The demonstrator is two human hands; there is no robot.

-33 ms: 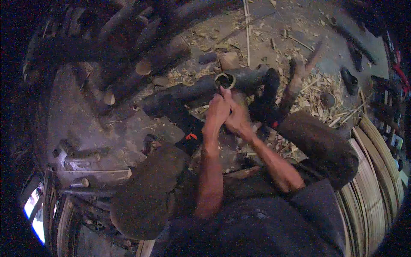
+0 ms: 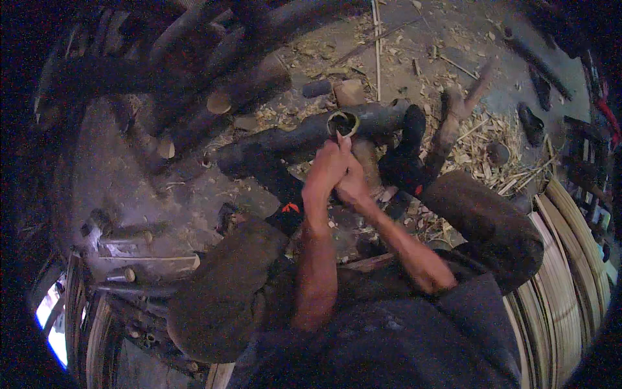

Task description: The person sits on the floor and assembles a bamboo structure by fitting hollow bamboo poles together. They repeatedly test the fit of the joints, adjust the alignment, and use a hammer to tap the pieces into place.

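Note:
My left hand (image 2: 325, 170) and my right hand (image 2: 353, 186) are pressed together, both with curled fingers. A fingertip or thumb points up to the near rim of a pale, round-mouthed tube (image 2: 354, 122), which looks like bamboo. Its dark hollow faces up. What my fingers close around is hidden; a tool, if there is one, cannot be made out. Just beyond my hands a long dark log or pole (image 2: 291, 136) lies crosswise, with the tube's mouth in front of it. My dark-shod feet stand on either side, the right shoe (image 2: 411, 139) against the log.
Wood shavings (image 2: 479, 152) litter the floor at right. A small wooden block (image 2: 349, 93) lies behind the log. Dark poles with pale cut ends (image 2: 219, 102) are stacked at far left. Bundled split strips (image 2: 558, 272) curve along the right. A hammer-like tool (image 2: 123, 276) lies at left.
My hands have shifted slightly left and toward me, still together at the tube's near rim. The tube's mouth has moved very slightly right.

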